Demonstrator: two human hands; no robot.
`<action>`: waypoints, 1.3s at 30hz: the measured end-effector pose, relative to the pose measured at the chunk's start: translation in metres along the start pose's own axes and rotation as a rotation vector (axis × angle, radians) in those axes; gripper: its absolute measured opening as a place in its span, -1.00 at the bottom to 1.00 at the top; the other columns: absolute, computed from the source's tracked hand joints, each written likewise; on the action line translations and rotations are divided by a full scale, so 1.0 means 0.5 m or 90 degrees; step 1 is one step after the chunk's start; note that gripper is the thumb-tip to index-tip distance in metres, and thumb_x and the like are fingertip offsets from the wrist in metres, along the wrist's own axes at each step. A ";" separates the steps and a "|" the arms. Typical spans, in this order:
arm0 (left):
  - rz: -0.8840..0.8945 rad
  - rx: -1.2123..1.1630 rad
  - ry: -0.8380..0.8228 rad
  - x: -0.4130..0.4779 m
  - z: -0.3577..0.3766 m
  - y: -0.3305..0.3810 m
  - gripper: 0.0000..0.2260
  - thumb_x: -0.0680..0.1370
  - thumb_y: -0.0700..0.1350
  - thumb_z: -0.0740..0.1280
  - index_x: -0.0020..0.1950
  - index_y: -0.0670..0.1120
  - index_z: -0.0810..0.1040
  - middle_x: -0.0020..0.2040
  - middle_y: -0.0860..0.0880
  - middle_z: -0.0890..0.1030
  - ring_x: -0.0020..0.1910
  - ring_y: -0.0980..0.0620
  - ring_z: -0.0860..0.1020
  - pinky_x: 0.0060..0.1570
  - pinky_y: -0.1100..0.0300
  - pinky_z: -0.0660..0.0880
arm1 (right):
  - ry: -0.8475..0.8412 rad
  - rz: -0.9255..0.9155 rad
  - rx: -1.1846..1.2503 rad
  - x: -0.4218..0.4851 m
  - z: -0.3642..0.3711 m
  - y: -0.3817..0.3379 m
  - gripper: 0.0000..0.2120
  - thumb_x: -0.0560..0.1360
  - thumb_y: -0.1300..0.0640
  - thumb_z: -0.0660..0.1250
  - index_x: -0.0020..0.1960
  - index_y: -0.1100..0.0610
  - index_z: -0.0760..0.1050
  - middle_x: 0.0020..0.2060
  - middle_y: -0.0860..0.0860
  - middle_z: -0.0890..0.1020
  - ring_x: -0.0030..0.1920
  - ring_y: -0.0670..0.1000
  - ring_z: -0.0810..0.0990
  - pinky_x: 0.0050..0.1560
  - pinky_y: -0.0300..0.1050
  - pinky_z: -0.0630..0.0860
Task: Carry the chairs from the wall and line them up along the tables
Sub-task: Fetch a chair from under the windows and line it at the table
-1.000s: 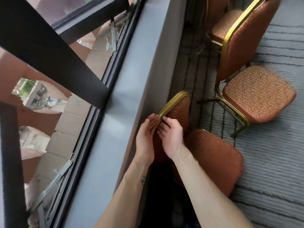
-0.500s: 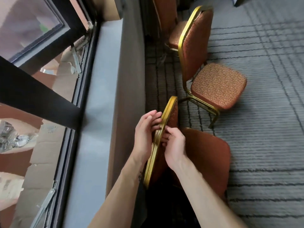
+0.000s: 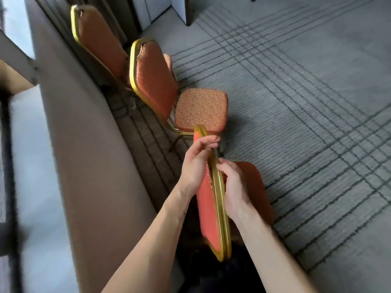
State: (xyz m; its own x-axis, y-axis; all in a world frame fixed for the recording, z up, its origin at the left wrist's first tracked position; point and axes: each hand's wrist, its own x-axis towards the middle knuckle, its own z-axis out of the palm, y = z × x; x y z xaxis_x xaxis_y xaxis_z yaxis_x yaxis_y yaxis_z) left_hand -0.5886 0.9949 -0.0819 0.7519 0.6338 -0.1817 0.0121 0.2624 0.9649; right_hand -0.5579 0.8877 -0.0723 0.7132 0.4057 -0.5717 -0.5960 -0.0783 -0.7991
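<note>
An orange upholstered chair with a gold metal frame (image 3: 208, 206) stands right in front of me, its backrest seen edge-on and its seat to the right. My left hand (image 3: 195, 163) grips the top of the backrest from the left, fingers curled over the gold rim. My right hand (image 3: 232, 187) grips the same rim from the right, a little lower. A second chair of the same kind (image 3: 201, 108) stands just beyond it, and a third chair (image 3: 99, 43) stands farther along the wall.
A beige wall and window sill (image 3: 84, 155) run along the left. Grey carpet with dark grid lines (image 3: 306, 102) spreads to the right. Dark furniture legs or panels (image 3: 186, 9) stand at the far end.
The view has swung right, away from the window. Both hands have closed round the backrest rim and the chair has turned and come away from the wall.
</note>
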 end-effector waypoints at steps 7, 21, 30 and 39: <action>0.223 0.323 -0.144 0.085 0.187 -0.035 -0.70 0.56 -0.29 0.15 0.15 -0.18 0.64 0.27 -0.03 0.63 0.31 0.12 0.55 0.38 0.02 0.43 | 0.140 -0.173 -0.145 0.035 -0.153 -0.100 -0.91 0.61 0.10 0.29 0.09 0.01 0.52 -0.02 -0.13 0.57 -0.04 -0.31 0.51 -0.18 -0.50 0.36; 0.304 0.490 -0.130 0.268 0.344 -0.048 -0.74 0.73 0.00 -0.05 -0.07 0.04 0.33 -0.05 0.13 0.37 0.16 -0.12 0.43 0.35 -0.32 0.24 | 0.230 -0.297 -0.346 0.193 -0.245 -0.263 -0.58 0.42 -0.13 0.13 0.11 0.00 0.60 -0.03 0.04 0.72 0.04 0.11 0.64 0.09 0.05 0.54; 0.260 0.529 -0.070 0.416 0.385 -0.040 -0.64 0.70 0.13 -0.12 -0.13 0.03 0.33 -0.09 0.03 0.40 0.12 -0.13 0.42 0.54 -0.22 -0.02 | 0.153 -0.352 -0.563 0.342 -0.268 -0.393 -0.54 0.42 -0.18 0.13 0.18 -0.04 0.58 0.04 0.03 0.73 0.11 0.15 0.64 0.17 0.06 0.53; 0.291 0.577 -0.083 0.442 0.480 -0.057 -0.72 0.70 0.17 -0.08 -0.01 0.13 0.36 -0.07 0.10 0.33 0.17 -0.10 0.35 0.49 -0.28 -0.02 | 0.113 -0.416 -0.731 0.431 -0.394 -0.473 -0.65 0.49 -0.19 0.17 0.16 -0.07 0.52 -0.15 0.05 0.69 -0.09 0.16 0.63 -0.10 -0.03 0.47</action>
State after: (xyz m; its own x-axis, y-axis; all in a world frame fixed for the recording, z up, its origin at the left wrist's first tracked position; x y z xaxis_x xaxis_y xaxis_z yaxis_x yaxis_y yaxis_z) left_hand -0.2644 0.9528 -0.1037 0.8751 0.4363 0.2095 0.1594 -0.6684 0.7265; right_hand -0.1906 0.8140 -0.0433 0.8376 0.5456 0.0274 0.4557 -0.6701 -0.5859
